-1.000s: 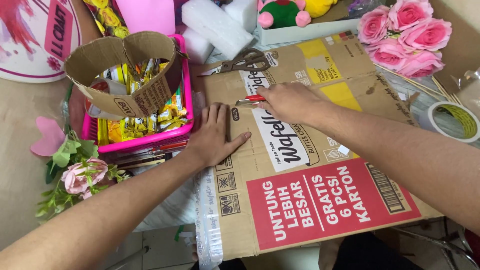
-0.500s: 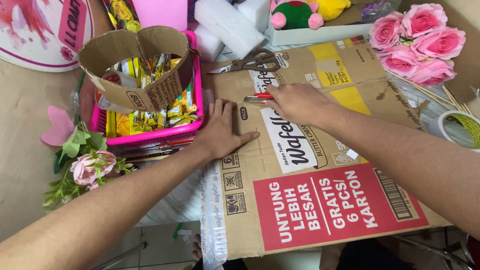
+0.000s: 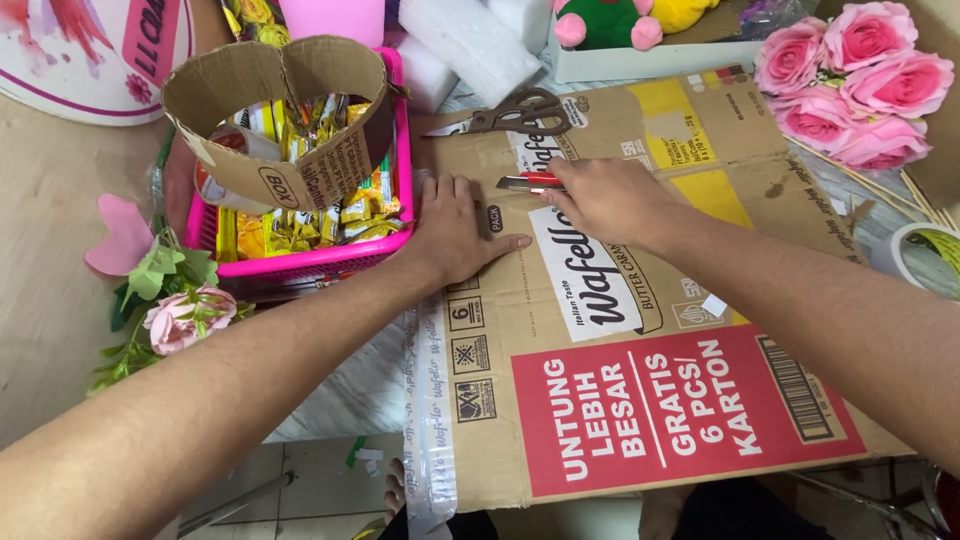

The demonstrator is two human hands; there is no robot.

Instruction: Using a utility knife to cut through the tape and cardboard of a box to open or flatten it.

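1. Left hand (image 3: pixel 455 232): open, flat, palm down on the flattened cardboard box (image 3: pixel 640 300), fingers spread & pointing away from the person, thumb out toward the right hand.
2. Right hand (image 3: pixel 608 198): closed around a red-and-silver utility knife (image 3: pixel 530 183); blade end pokes out left of the fist, tip on or just above the cardboard, can't tell which.
3. Cardboard lies under both hands, w/ a red printed panel nearer the person and yellow panels beyond the right hand. Its near edge hangs over the counter (image 3: pixel 60 250) edge.
4. Scissors (image 3: pixel 515 112): just beyond the right hand, lying on the cardboard, handles to the right.
5. Pink basket (image 3: pixel 300 262): touching or just left of the left hand, full of yellow snack packets; a heart-shaped cardboard ring (image 3: pixel 280 115) sits on top.
6. Left of the left forearm: a pink flower w/ leaves (image 3: pixel 175 318) on the counter.
7. Far right, beyond the right forearm: bunch of pink roses (image 3: pixel 855 85); tape roll (image 3: pixel 925 255) near the right arm.
8. White foam blocks (image 3: pixel 470 45) beyond the scissors.
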